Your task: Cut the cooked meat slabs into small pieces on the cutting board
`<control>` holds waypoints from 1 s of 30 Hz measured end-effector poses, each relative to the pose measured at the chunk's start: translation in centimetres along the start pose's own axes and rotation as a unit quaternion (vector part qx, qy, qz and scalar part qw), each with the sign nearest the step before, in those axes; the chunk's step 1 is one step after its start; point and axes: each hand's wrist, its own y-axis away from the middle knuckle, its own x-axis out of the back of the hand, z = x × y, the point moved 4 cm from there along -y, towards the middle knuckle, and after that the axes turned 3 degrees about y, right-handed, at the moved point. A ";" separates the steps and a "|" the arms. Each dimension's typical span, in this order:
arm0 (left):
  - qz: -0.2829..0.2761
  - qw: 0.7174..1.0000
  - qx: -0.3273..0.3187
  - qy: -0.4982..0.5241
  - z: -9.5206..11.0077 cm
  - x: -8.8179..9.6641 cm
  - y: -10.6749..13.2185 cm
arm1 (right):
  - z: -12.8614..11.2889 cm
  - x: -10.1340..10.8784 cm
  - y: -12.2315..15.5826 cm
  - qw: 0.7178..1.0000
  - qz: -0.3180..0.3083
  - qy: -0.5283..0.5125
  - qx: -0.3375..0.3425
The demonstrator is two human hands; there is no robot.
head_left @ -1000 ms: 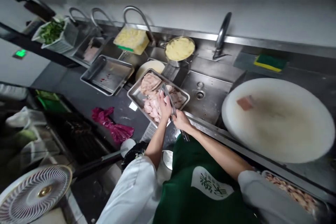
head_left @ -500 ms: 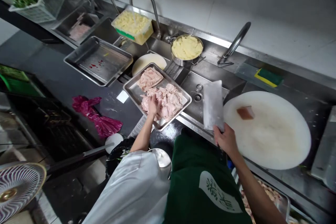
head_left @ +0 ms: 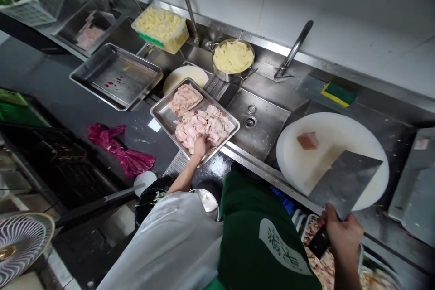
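Note:
My left hand (head_left: 200, 147) rests with fingers curled on sliced raw meat (head_left: 200, 125) in a steel tray (head_left: 163, 114) beside the sink. My right hand (head_left: 340, 233) is closed on the handle of a broad cleaver (head_left: 343, 181), whose blade lies over the near edge of a round white cutting board (head_left: 340, 140). A small reddish piece of meat (head_left: 307, 140) sits alone on the board.
An empty steel tray (head_left: 115, 76) with red drops lies to the left. A pot (head_left: 233, 56) and a plastic tub (head_left: 159, 29) hold pale cut strips under the taps. A magenta bag (head_left: 118, 150) lies on the dark counter. Below the counter sits a tray of meat (head_left: 319, 258). A sponge (head_left: 338, 93) rests behind the board.
My right hand has carried the cleaver from beside the meat tray rightward to the near edge of the cutting board. My left hand stays on the meat.

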 end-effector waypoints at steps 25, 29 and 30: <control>-0.251 0.870 -0.389 -0.172 43.6 -20.3 -1.1 | 13.8 7.2 -13.3 0.946 -0.182 0.218 0.156; -0.165 0.908 -0.343 -0.177 42.9 -23.2 5.5 | 12.8 8.0 -13.9 0.936 -0.225 0.214 0.166; -0.125 0.924 -0.318 -0.170 42.5 -23.7 7.4 | 12.2 8.2 -14.0 0.931 -0.229 0.221 0.177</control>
